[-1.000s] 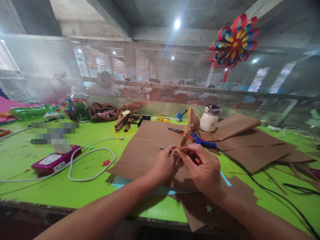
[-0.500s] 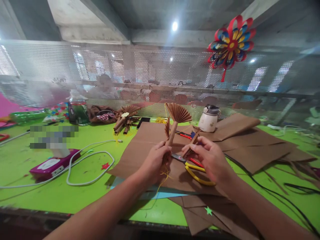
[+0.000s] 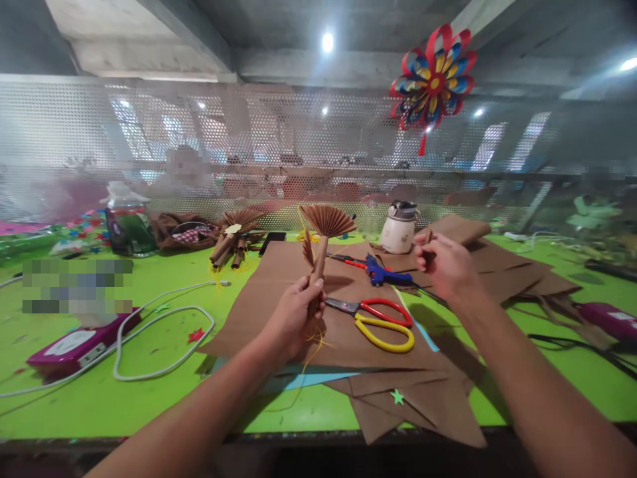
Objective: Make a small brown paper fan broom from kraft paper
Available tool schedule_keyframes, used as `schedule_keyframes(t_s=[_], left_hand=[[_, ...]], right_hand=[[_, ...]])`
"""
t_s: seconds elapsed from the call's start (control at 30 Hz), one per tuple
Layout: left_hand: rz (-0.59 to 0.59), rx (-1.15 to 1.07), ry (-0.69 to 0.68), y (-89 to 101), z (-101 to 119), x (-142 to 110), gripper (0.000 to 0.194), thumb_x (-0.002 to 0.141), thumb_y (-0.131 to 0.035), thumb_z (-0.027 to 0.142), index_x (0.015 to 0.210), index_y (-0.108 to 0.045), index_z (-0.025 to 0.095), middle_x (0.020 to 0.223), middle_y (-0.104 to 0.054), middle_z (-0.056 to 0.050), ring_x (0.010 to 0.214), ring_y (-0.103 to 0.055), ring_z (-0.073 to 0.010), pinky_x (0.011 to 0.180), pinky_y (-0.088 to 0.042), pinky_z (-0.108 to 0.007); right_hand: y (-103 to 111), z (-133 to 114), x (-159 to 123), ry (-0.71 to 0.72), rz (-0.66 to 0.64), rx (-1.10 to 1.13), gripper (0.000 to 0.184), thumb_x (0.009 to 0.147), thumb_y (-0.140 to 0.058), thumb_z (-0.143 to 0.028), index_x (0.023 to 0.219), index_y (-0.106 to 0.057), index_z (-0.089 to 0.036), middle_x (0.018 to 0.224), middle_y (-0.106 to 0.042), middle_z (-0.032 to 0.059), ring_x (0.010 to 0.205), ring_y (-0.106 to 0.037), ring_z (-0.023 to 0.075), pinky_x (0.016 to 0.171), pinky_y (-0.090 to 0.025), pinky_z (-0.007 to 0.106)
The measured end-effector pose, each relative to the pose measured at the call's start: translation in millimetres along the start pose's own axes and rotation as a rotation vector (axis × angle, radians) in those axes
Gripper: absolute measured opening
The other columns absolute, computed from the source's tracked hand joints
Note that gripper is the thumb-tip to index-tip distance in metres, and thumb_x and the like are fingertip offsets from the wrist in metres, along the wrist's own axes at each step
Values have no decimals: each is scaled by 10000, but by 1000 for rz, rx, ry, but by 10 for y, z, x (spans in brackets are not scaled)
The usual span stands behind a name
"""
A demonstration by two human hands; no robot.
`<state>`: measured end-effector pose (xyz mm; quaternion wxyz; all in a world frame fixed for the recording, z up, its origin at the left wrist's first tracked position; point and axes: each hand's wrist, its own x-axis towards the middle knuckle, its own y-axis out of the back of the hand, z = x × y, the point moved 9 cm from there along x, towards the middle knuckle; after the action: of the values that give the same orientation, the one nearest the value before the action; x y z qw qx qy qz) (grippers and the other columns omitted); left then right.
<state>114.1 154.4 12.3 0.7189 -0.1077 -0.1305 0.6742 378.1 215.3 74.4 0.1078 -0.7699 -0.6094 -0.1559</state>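
Observation:
My left hand point(image 3: 297, 312) is closed around the rolled brown paper stem point(image 3: 321, 255) of a craft piece, held upright over the brown sheet. A pleated paper fan point(image 3: 328, 220) spreads at its top, and a smaller pleated piece point(image 3: 308, 251) sticks out at its left side. Yellow thread hangs below the hand. Raised at the right, my right hand point(image 3: 448, 265) has its fingers closed; a bit of folded brown paper point(image 3: 428, 235) shows at them, mostly hidden. Scissors point(image 3: 385, 325) with red and yellow handles lie between the hands. A blue glue gun point(image 3: 385, 272) lies behind them.
Brown paper sheets point(image 3: 517, 265) are stacked at right; a cream jug point(image 3: 398, 229) stands behind. Rolled paper stems point(image 3: 226, 249) and a green-filled bottle point(image 3: 130, 222) are at back left. A purple power strip point(image 3: 74, 345) with a white cable point(image 3: 164, 377) lies left. A colourful flower ornament point(image 3: 435, 83) hangs above.
My right hand has moved up and right, away from the stem and scissors, with the folded paper. The left hand keeps the stem. The view has shifted to the right.

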Motion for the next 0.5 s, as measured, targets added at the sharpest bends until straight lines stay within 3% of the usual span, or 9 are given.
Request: schedule_keyframes(t_s=[0.07,0.13,0.3,0.43,0.5], left_hand=[[-2,-10,1,-2,-4,5,241,718,-674,300,790,-494,156,623,-523,28,521,-491,-67,427,-334,-149],[-2,-9,-5,-9,7,0,231,726,-668,297,792,-498,154,628,-528,26,524,-495,-67,429,-343,-148],[-13,-17,-19,-27,56,-25,198,732,-652,272,806,-515,148,626,-536,23,518,-498,-68,428,-349,-147],[-35,-44,-20,-32,82,-43,215,751,-633,280,889,-543,143,644,-545,20,513,-492,-65,442,-365,-152],[-57,-52,-34,-50,100,-54,250,761,-630,294,944,-551,143,655,-547,20,517,-491,-65,446,-366,-153]], right_hand=[[171,58,138,42,81,-153,164,685,-436,-310,811,-463,-209,553,-398,-59,452,-357,100,437,-271,241],[162,170,247,57,57,-341,170,721,-462,-349,771,-495,-190,563,-448,-34,515,-422,124,482,-316,257],[-320,539,388,96,-238,-799,197,642,-711,-237,792,-630,-138,876,-642,93,891,-568,233,764,-424,317],[-618,747,363,134,-427,-1014,252,860,-580,-323,1030,-603,-139,1115,-593,86,1011,-563,212,877,-450,422],[-676,793,328,156,-465,-1057,258,879,-556,-324,1057,-591,-140,1124,-588,79,1010,-565,208,876,-454,434]])
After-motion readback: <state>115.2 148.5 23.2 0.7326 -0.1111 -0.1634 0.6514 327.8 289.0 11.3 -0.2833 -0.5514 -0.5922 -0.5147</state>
